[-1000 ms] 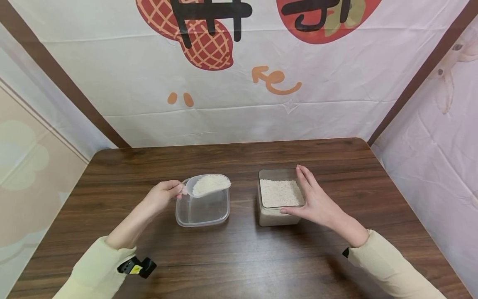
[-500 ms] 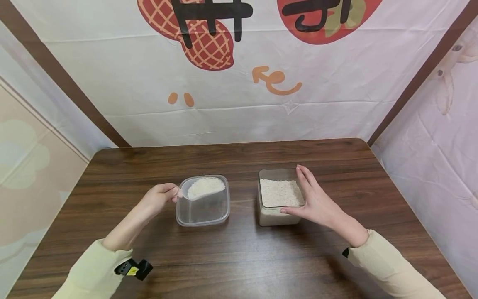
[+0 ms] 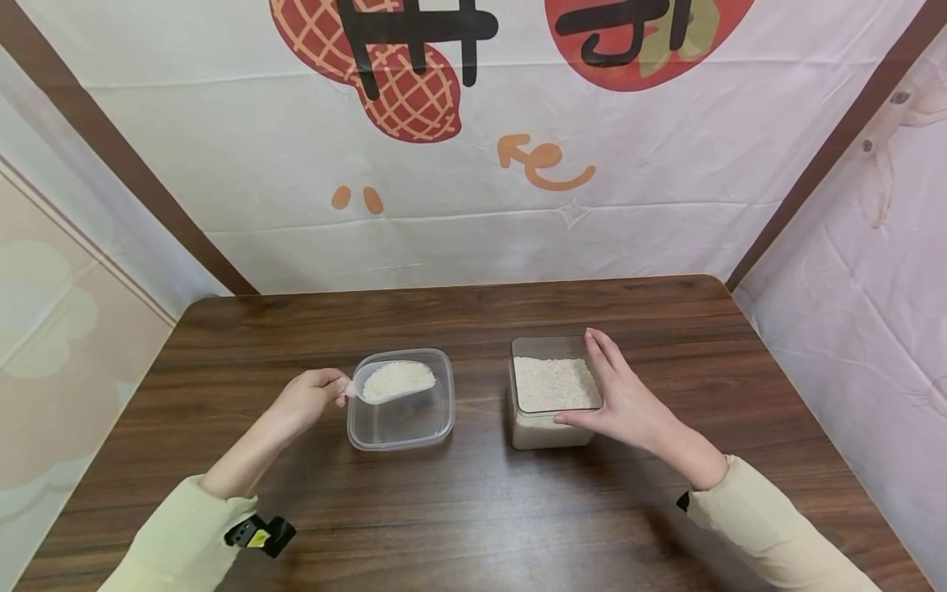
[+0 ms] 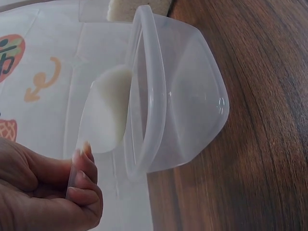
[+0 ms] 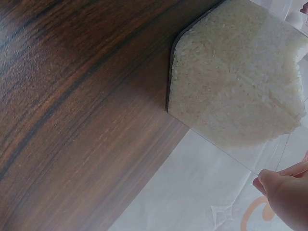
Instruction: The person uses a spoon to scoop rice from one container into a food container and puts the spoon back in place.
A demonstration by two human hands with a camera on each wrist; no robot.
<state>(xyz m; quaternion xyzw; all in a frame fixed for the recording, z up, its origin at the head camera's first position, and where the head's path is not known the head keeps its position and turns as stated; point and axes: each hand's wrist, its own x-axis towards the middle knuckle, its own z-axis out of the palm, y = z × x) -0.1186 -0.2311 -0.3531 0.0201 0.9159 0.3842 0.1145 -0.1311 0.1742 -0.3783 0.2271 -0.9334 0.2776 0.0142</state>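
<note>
The left hand (image 3: 307, 396) pinches the short handle of a small clear scoop (image 3: 390, 381), its grip closed on that handle between thumb and curled fingers, as the left wrist view shows. The scoop is heaped with white rice (image 3: 396, 378) and points away from the grip toward the person's right, its long axis running roughly level from the handle out across the open mouth of the clear tub (image 3: 402, 415). The bowl of the scoop sits over the rear-left part of the tub, at or just above its rim; whether it touches the rim cannot be told. The tub itself looks bare inside, standing on the bench (image 3: 473, 510) directly right of the left grip.

The right hand (image 3: 629, 403) is well apart from the scoop, farther right. Its fingers lie straight along the far-right side of the square box of rice (image 3: 551, 401), thumb at the near corner, steadying it rather than curling round it. The left hand is plainly the nearer one to the tub.
</note>
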